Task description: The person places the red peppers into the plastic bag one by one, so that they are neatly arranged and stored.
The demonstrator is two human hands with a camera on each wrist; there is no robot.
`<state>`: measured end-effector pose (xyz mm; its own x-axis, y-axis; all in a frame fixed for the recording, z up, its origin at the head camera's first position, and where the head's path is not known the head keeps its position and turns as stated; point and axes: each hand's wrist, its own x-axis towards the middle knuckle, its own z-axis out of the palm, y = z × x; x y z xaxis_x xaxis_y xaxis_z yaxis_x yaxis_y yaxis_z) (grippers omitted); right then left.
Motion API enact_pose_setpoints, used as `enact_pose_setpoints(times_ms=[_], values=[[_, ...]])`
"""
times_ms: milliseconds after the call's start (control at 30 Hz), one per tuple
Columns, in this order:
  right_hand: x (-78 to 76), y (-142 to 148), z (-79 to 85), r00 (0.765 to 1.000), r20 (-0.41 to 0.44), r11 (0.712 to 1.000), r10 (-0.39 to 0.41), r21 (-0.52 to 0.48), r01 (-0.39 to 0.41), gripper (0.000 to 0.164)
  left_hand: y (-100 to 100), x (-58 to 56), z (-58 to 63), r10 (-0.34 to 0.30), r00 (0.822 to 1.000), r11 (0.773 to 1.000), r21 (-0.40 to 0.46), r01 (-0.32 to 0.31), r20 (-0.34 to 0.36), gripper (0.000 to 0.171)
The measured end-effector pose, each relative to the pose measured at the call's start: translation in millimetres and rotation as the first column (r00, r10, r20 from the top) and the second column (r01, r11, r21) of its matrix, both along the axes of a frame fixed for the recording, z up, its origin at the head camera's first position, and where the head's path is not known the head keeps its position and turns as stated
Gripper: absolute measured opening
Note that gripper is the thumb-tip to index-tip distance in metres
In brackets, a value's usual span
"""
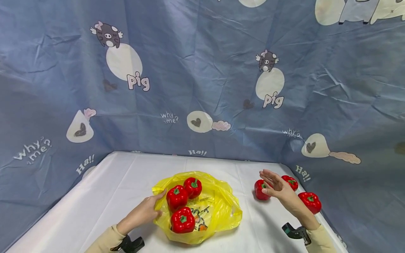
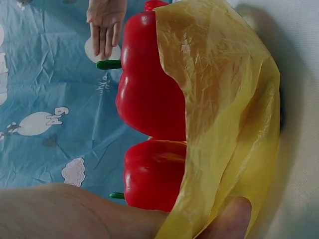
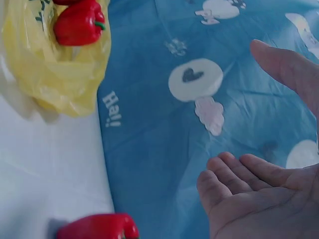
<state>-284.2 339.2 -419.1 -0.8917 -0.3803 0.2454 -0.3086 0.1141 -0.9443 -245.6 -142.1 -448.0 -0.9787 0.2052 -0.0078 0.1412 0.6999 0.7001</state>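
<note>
A yellow plastic bag (image 1: 221, 211) lies spread wide on the table, with three red bell peppers (image 1: 182, 220) in its left part, their green stems showing. My left hand (image 1: 142, 212) pinches the bag's left rim, and in the left wrist view the thumb (image 2: 232, 219) presses against the yellow film (image 2: 234, 129). To the right, my right hand (image 1: 280, 189) is raised with straight fingers and an empty palm. It overlaps a red bell pepper (image 1: 260, 190) in the head view; the right wrist view shows that hand (image 3: 264, 199) apart from the pepper (image 3: 97, 228) below.
Two more red bell peppers (image 1: 310, 202) (image 1: 286, 182) sit by the table's right edge. The table has a white cover (image 1: 123, 182). A blue printed cloth (image 1: 196, 88) hangs behind and along both sides.
</note>
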Motion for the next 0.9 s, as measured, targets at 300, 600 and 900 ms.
enact_pose_setpoints(times_ms=[300,600,900], values=[[2.5,25.8,0.3,0.999,-0.039,1.0,-0.018,-0.018,0.017,0.067,0.0,-0.9,-0.6,0.007,1.0,1.0,-0.016,-0.007,-0.01,0.073],[-0.3,38.6,-4.8,0.996,-0.034,0.996,-0.08,-0.035,0.079,0.074,1.2,-0.7,-0.6,0.0,1.0,1.0,0.02,-0.001,0.023,0.072],[-8.2,48.9,-25.3,0.993,0.003,0.99,-0.119,-0.07,0.119,0.073,2.4,0.5,-2.5,0.018,0.999,0.999,0.045,-0.02,0.047,0.07]])
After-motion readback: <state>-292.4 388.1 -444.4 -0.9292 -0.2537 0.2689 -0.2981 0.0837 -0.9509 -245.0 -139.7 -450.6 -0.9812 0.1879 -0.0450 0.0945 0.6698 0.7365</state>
